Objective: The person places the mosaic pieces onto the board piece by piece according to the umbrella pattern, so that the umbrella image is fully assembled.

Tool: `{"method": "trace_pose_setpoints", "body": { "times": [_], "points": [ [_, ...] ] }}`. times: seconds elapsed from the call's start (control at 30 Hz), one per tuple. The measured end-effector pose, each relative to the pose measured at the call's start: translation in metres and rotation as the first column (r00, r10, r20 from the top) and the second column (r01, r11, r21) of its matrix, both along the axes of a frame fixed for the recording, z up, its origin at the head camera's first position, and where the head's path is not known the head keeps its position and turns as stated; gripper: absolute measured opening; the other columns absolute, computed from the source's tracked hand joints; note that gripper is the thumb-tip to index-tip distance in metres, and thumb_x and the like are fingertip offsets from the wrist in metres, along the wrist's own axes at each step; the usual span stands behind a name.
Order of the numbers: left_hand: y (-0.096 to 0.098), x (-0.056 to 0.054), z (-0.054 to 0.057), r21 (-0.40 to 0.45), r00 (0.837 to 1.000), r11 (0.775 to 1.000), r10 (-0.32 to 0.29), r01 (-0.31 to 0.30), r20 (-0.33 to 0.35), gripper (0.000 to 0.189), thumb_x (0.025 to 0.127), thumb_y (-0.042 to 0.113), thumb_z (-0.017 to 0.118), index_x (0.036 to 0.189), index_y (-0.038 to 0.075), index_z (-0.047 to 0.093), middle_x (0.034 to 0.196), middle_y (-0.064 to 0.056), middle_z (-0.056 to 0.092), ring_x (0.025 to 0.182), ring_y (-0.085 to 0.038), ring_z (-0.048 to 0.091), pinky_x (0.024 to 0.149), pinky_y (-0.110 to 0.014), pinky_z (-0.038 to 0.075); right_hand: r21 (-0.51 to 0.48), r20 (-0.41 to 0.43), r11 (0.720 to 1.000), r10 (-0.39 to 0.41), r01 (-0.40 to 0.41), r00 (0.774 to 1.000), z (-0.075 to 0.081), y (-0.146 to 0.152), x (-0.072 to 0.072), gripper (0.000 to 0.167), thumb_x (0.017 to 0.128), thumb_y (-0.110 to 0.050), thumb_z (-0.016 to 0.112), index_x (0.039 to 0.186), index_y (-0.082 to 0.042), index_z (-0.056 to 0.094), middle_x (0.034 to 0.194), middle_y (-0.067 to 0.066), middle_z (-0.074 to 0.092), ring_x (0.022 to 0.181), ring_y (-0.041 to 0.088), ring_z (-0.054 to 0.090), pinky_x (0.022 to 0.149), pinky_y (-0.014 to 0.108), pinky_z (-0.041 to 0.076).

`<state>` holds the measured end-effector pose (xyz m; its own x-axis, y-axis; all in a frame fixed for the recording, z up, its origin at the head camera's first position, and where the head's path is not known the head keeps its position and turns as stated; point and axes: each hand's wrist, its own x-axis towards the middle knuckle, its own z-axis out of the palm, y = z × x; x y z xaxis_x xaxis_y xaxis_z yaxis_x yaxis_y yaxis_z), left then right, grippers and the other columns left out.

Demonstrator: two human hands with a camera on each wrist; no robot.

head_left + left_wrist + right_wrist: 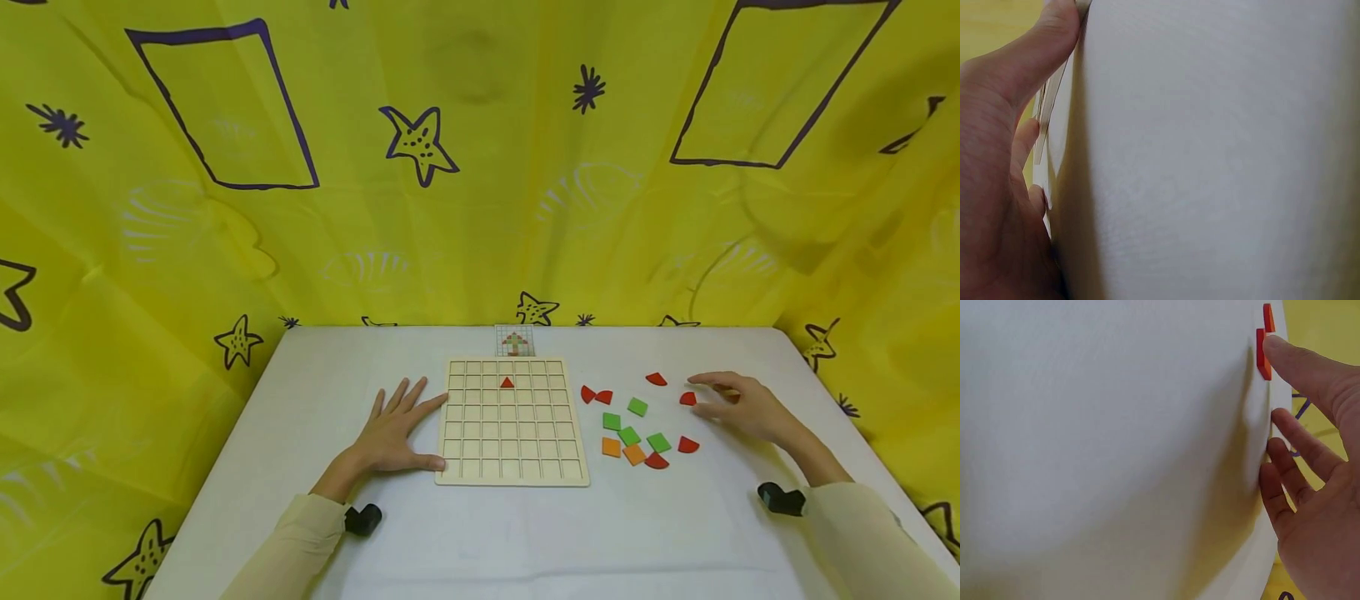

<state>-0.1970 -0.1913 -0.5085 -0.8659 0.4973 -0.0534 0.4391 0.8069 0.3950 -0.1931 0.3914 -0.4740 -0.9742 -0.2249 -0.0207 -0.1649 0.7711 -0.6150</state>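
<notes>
- Left hand (388, 438) lies spread, touching the board (513, 481) at its left edge.
- Table (525, 533) stretches below.
- Right hand (750, 410), fingers parted, nears a red piece (687, 399) beyond the right edge; contact unclear.

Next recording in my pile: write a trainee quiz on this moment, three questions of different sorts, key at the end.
1. Multiple choice: what is the left hand touching?
A) an orange square
B) the edge of the grid board
C) the pattern card

2. True or false: the right hand is over the middle of the grid board.

3. Count: how many green squares lie on the table, off the board?

Key
1. B; the thumb lies at the board's near corner.
2. False; it is to the right of the board, its thumb by a red quarter-circle piece.
3. Four.
</notes>
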Motion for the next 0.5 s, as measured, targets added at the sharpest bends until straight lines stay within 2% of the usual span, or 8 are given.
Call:
{"method": "trace_pose_setpoints", "body": {
  "times": [0.07, 0.13, 0.17, 0.23, 0.37, 0.5],
  "points": [
    [0.0003, 0.0002, 0.0005, 0.0, 1.0, 1.0, 0.001, -0.001, 0.001, 0.106, 0.075, 0.07, 0.079, 0.162, 0.028, 0.035, 0.172, -0.013, 0.011, 0.157, -0.041, -0.001, 0.119, -0.069, -0.006, 0.001, -0.022, 1.0, 0.017, -0.017, 1.0, -0.0011, 0.0023, 0.0, 0.044, 0.095, -0.024, 0.076, 0.133, -0.003, 0.065, 0.138, 0.029, 0.057, 0.125, 0.049, 0.05, 0.1, 0.042, 0.046],
    [0.0007, 0.0003, 0.0012, -0.001, 1.0, 1.0, 0.004, -0.004, 0.001, 0.106, 0.075, 0.07, 0.079, 0.161, 0.028, 0.036, 0.172, -0.013, 0.011, 0.157, -0.041, -0.001, 0.119, -0.069, -0.006, 0.005, -0.046, 1.0, 0.03, -0.03, 0.998, -0.002, 0.0033, -0.0004, 0.04, 0.095, -0.021, 0.076, 0.13, -0.004, 0.067, 0.136, 0.028, 0.059, 0.124, 0.046, 0.051, 0.096, 0.03, 0.045],
    [0.0009, 0.0004, 0.0015, -0.001, 1.0, 1.0, 0.004, -0.004, 0.001, 0.106, 0.075, 0.07, 0.079, 0.161, 0.028, 0.036, 0.172, -0.013, 0.011, 0.157, -0.041, 0.0, 0.119, -0.07, -0.005, 0.01, -0.054, 0.999, 0.037, -0.036, 0.998, -0.0024, 0.0036, -0.0008, 0.038, 0.094, -0.02, 0.076, 0.128, -0.004, 0.068, 0.135, 0.026, 0.06, 0.124, 0.045, 0.051, 0.094, 0.028, 0.044],
    [0.0012, 0.0007, 0.0022, 0.0, 1.0, 1.0, 0.004, -0.004, 0.001, 0.106, 0.074, 0.07, 0.079, 0.161, 0.028, 0.036, 0.172, -0.013, 0.011, 0.157, -0.041, 0.0, 0.119, -0.07, -0.005, 0.01, -0.064, 0.999, 0.044, -0.044, 0.997, -0.0033, 0.0033, -0.0019, 0.035, 0.094, -0.018, 0.077, 0.126, -0.004, 0.07, 0.134, 0.026, 0.06, 0.124, 0.045, 0.05, 0.097, 0.034, 0.046],
    [0.0012, 0.001, 0.0028, -0.003, 1.0, 1.0, 0.004, -0.004, 0.0, 0.106, 0.074, 0.07, 0.08, 0.161, 0.028, 0.036, 0.172, -0.013, 0.012, 0.157, -0.041, 0.0, 0.119, -0.07, -0.005, -0.002, -0.045, 0.999, 0.049, -0.049, 0.998, -0.0046, 0.0023, -0.0037, 0.031, 0.094, -0.014, 0.075, 0.122, -0.001, 0.072, 0.135, 0.029, 0.055, 0.126, 0.05, 0.046, 0.1, 0.066, 0.042],
    [0.0011, 0.0009, 0.0027, -0.006, 1.0, 1.0, 0.003, -0.003, -0.002, 0.106, 0.074, 0.07, 0.079, 0.161, 0.028, 0.036, 0.172, -0.013, 0.012, 0.157, -0.041, 0.0, 0.119, -0.07, -0.005, -0.008, -0.025, 0.999, 0.035, -0.035, 0.999, -0.0055, 0.0018, -0.0043, 0.029, 0.094, -0.013, 0.075, 0.12, 0.0, 0.072, 0.135, 0.032, 0.053, 0.126, 0.053, 0.045, 0.101, 0.073, 0.038]
  ]
}}
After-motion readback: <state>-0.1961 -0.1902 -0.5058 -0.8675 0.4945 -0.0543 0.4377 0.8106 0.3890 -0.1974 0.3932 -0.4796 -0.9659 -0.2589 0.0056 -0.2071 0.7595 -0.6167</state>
